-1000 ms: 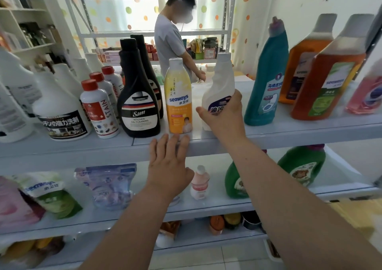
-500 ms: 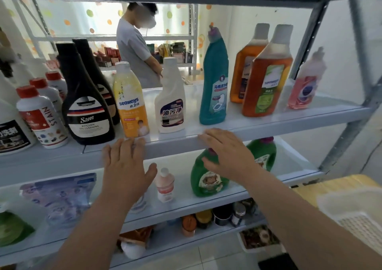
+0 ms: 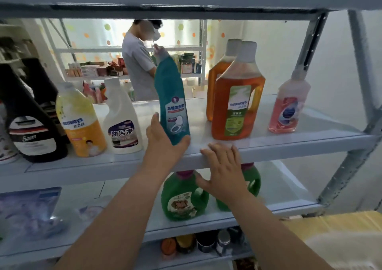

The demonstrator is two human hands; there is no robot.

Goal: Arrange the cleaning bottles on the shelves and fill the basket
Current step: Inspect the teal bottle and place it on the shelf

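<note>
My left hand [image 3: 163,143] grips the base of the teal toilet-cleaner bottle [image 3: 172,102], which leans a little on the upper shelf [image 3: 268,145]. To its left stand a white spray bottle [image 3: 122,121], a yellow bottle [image 3: 80,121] and a black bottle [image 3: 31,129]. Two orange bottles [image 3: 237,100] and a pink bottle [image 3: 288,108] stand to its right. My right hand [image 3: 224,168] lies flat with straight fingers on the shelf's front edge, holding nothing. Behind it, on the lower shelf, are two green jugs [image 3: 184,197].
Another person [image 3: 140,67] stands behind the rack at a second shelf unit. Blue refill pouches [image 3: 29,209] lie on the lower shelf at left. Small jars [image 3: 204,243] sit on the bottom shelf. A metal upright [image 3: 363,96] bounds the rack at right, beside a yellow surface [image 3: 334,224].
My left hand rose from the shelf edge and took hold of the teal bottle, tilting it. My right hand moved up onto the shelf's front edge. The view shifted right.
</note>
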